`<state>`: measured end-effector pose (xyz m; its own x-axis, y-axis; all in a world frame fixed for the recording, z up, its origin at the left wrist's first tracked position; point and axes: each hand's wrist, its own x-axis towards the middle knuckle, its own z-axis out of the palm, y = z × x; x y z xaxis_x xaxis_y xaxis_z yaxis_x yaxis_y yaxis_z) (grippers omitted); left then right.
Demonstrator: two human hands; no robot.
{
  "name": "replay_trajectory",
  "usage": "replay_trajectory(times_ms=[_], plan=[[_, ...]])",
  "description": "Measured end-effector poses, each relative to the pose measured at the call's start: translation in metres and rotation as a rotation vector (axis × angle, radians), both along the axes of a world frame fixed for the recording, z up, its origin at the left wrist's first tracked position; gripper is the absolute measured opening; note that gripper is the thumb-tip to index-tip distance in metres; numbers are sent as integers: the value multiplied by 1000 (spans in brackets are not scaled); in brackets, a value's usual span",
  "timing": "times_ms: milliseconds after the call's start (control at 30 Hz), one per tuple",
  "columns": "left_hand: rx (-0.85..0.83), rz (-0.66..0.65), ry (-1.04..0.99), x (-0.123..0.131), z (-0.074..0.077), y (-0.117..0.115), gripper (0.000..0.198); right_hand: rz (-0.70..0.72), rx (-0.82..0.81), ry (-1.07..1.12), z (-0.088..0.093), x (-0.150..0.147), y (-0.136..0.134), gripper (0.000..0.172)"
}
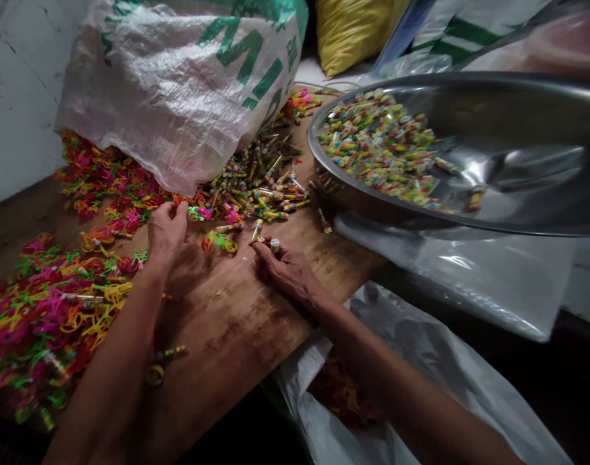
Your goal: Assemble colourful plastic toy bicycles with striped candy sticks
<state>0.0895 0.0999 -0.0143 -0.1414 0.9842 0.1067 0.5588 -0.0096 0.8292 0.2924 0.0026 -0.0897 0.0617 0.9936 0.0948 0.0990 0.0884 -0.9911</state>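
Grips a printed tube (pixel 257 228) at the fingertips of the right hand (pixel 285 268), just off centre toward 7 o'clock (with a white piece (pixel 274 245) showing beside the knuckles). Closes the left hand (pixel 167 226) in a pinch at 9, near a pink-and-green plastic piece (pixel 200 212); cannot tell its contents. Has heaped tubes (pixel 270 194) at 11, bright plastic pieces (pixel 52 303) at 8, a green-lettered sack (pixel 163 84) at 10, a tube-filled steel basin (pixel 517 123) at 2.
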Motion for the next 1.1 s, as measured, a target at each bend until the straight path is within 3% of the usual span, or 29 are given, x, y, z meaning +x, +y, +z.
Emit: replay_trajectory(times_ms=[100,233,367,500,633,867,967,1100], plan=[[-13,34,-177,-24,5,-33,21,23,6,1,10,-8,-8,30],[-118,-87,-479,-30,6,-71,26,29,16,23,28,-30,-17,22],[-340,-154,-758,-19,0,-95,28,11,-85,164,37,-46,-14,28],[-367,-238,-821,-9,-6,-113,29,161,-263,211,37,-47,-18,43],[-390,-301,-800,-7,-12,-121,28,310,-315,194,37,-44,-27,50],[-525,-363,-875,-8,-11,-121,22,231,-258,301,28,-32,-25,48],[-573,-345,-874,-3,-10,-121,19,360,-284,371,27,-27,-24,43],[-614,-413,-882,2,-15,-120,26,505,-346,471,28,-31,-26,46]])
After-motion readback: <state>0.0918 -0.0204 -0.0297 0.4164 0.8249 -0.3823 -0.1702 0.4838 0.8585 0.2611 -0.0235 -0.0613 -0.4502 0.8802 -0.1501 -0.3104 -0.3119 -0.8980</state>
